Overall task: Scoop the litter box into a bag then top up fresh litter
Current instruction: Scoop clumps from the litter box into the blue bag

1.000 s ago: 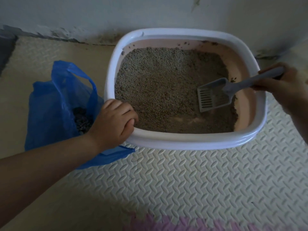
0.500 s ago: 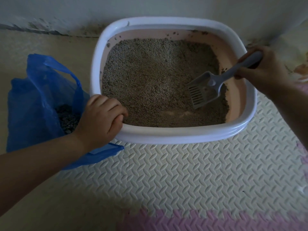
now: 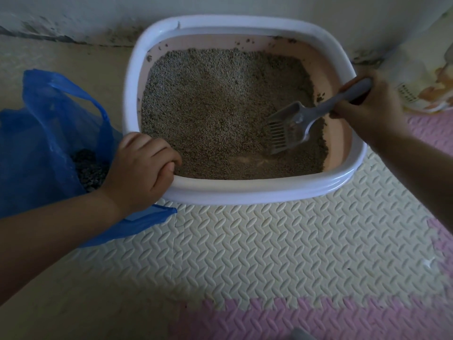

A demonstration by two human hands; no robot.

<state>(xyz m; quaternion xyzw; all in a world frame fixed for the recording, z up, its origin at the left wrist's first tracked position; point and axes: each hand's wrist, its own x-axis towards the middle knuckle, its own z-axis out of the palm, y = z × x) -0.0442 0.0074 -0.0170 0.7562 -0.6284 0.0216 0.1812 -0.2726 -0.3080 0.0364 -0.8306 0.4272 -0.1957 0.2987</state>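
From the head camera, the right hand [image 3: 365, 104] wraps its fingers tight around the gray scoop [image 3: 284, 131] and hides the end of the handle. The scoop's slotted front tips down into the litter [image 3: 215, 106] on the right side of the litter box [image 3: 245, 192]. The left hand [image 3: 139, 173] curls its fingers over the box's near left corner and covers some of the dark clumps in the blue bag [image 3: 49, 123]. The bag touches the box's left side. The box sits close to the wall [image 3: 220, 6], with bare foam mat [image 3: 269, 241] in front. A printed pack [image 3: 426, 77] is cut off at the right edge, and its writing is too small to read
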